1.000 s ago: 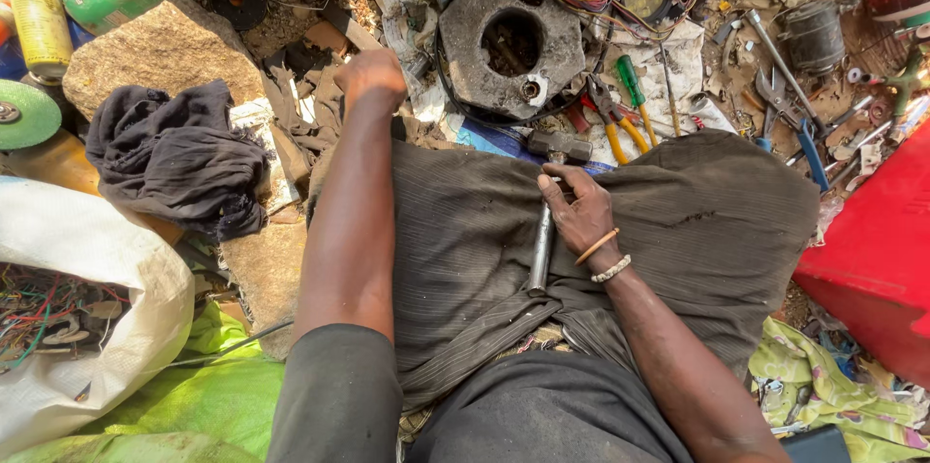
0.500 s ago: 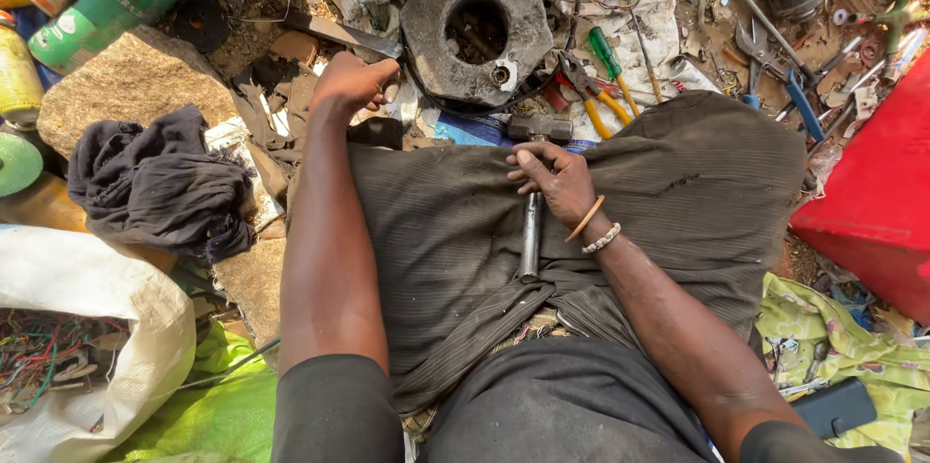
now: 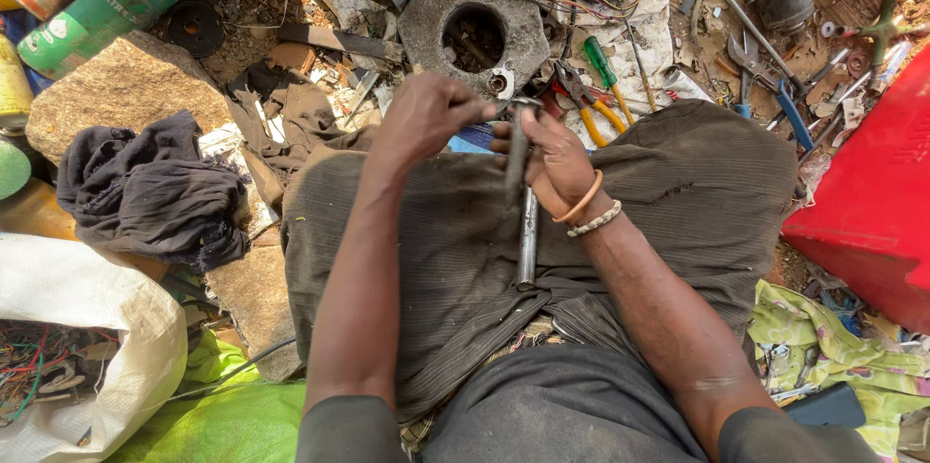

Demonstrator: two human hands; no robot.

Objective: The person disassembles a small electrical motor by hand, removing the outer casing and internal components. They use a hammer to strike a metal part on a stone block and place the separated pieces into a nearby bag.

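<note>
– So, head view: where is the metal rod?
– Upright over the lap cloth; right hand wrapped round its upper part. Left hand pinches a small piece at its top

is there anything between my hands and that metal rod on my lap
Nothing visible. The right hand is already wrapped around the metal rod, and the left hand meets its top end. The rod's lower end rests on the dark cloth across the lap, with nothing lying over it.
</note>
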